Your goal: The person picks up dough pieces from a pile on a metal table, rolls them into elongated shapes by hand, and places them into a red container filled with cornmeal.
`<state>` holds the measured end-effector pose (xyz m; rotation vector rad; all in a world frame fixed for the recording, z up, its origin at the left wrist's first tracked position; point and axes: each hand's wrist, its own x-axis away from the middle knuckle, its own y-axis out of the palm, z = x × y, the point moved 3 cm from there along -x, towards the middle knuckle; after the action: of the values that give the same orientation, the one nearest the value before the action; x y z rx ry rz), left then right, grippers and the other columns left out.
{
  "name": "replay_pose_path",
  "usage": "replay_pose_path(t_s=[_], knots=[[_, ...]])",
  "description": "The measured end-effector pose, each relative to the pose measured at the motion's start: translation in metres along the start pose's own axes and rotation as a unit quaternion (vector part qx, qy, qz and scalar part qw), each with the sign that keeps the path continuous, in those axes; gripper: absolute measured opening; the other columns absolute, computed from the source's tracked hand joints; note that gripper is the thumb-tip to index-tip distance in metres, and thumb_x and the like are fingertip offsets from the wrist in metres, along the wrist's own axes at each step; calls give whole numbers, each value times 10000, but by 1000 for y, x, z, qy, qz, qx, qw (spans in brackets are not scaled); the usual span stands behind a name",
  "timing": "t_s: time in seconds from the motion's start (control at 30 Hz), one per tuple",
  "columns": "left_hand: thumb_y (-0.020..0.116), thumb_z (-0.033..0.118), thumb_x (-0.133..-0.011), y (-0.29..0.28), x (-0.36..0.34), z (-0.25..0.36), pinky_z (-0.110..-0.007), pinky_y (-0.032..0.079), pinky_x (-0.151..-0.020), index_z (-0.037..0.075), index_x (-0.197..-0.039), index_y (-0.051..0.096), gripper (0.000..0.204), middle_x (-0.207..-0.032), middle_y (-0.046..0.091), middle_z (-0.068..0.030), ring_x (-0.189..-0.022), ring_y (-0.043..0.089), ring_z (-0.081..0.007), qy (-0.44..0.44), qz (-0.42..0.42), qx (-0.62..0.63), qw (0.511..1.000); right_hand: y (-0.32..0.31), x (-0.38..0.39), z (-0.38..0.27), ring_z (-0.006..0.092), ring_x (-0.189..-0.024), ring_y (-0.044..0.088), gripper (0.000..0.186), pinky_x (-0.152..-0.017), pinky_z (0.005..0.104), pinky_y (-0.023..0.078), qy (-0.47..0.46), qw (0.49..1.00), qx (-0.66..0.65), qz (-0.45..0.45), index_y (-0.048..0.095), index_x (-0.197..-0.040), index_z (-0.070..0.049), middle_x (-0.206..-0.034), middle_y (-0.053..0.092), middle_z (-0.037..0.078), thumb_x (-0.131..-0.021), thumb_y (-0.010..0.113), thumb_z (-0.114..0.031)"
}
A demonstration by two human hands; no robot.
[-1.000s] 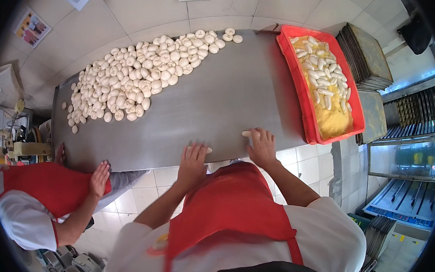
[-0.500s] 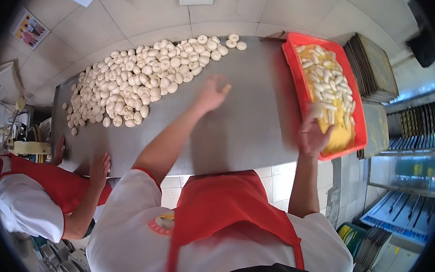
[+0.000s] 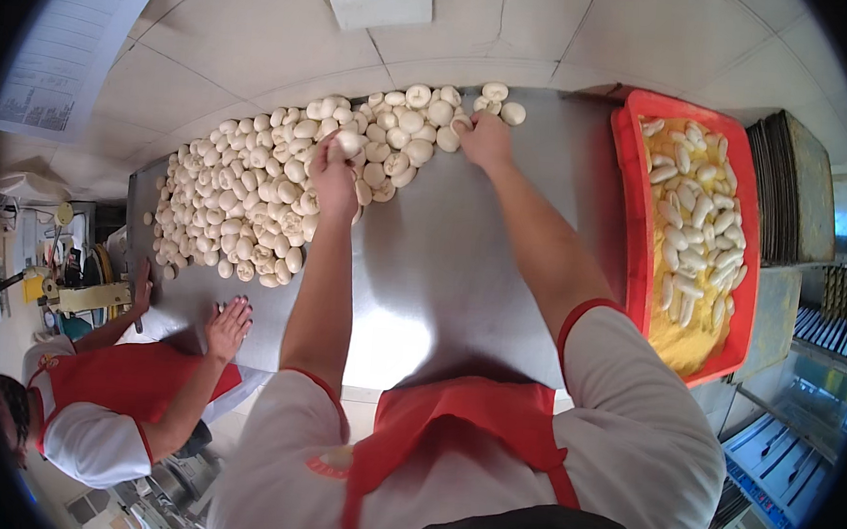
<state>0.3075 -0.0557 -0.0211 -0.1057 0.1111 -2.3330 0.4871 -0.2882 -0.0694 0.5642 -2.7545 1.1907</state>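
Observation:
A broad heap of round, whitish dough balls covers the far left of the metal table. At its right part, my left hand pinches one pale dough ball between thumb and fingers, and the ball looks slightly blurred. My right hand reaches to the heap's right end. Its fingers are closed at the edge of another dough ball, partly hidden by the hand. A few loose dough balls lie just beyond that hand.
On the right, a red tray holds yellow crumbs with several elongated dough pieces. Dark flat baking trays are stacked beyond it. At left, a co-worker in a red apron rests hands on the metal table.
My right hand has left the red tray and moved left to the heap's right end. My left hand has moved left onto the heap and taken a dough ball. The view has shifted.

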Motion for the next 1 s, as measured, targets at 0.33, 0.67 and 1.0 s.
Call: replay_pose_path(t_s=[0.33,0.67,1.0], knots=[[757,196,-1020,-120,226,-5,-314,561,-838,-17,-1238,728,306,-1041,738,-68,-890,702,-213,-65,-135,13,989,-51,276,90,310,-960,762,291,-844,414,582,-88,978,-173,80,694,-1133,-6,-1011,765,187,-938,784,-202],[663,63,-1000,-218,361,-69,-505,546,-1052,15,-1409,650,412,-1284,743,-189,-1243,698,-400,376,-336,-323,801,-9,523,129,444,-1493,454,607,-1246,532,361,-210,952,220,38,516,-1493,60,-1551,521,272,-992,656,-252],[603,505,-1022,13,258,-36,-627,155,-1305,-13,-1680,293,892,-1738,303,-245,-1619,252,-440,383,-317,-479,723,-20,316,100,429,-1648,161,1011,-1322,605,148,-150,940,306,24,223,-1699,-1,-1784,196,207,-1038,406,-743]])
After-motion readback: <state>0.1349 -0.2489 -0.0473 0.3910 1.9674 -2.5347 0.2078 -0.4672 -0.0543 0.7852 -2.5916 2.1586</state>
